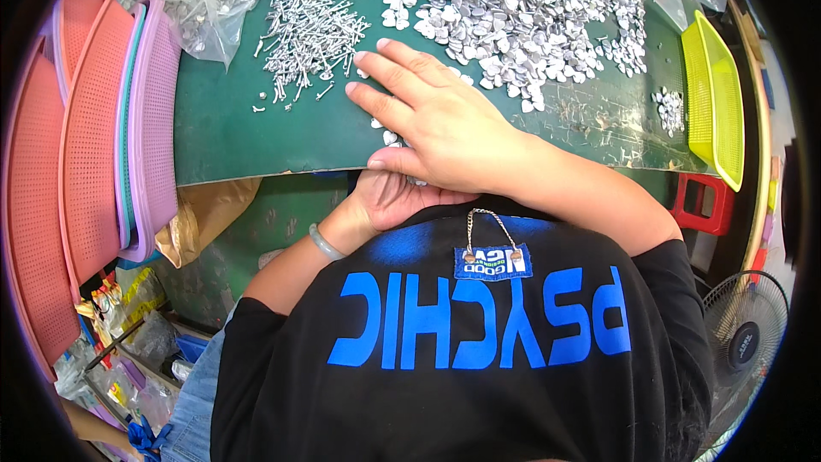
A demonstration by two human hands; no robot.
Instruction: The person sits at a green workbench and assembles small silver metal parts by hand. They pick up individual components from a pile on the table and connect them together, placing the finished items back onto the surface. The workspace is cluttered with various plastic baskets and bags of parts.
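Note:
My right hand lies across the front edge of the green table, palm down, its fingers stretched out toward the left. Several small silver heart-shaped pieces lie on the table beside and partly under it. Just below the table edge my left hand is turned palm up and cupped, partly covered by the right hand. A few silver pieces show at its palm; how many is hidden. Beyond the right fingertips is a pile of small silver pin-like metal parts. A larger heap of silver heart pieces spreads at the far right.
A clear plastic bag of silver pieces lies at the far left. Pink and purple baskets stand stacked at the left. At the right are a small cluster of pieces, a yellow-green basket, a red stool and a fan.

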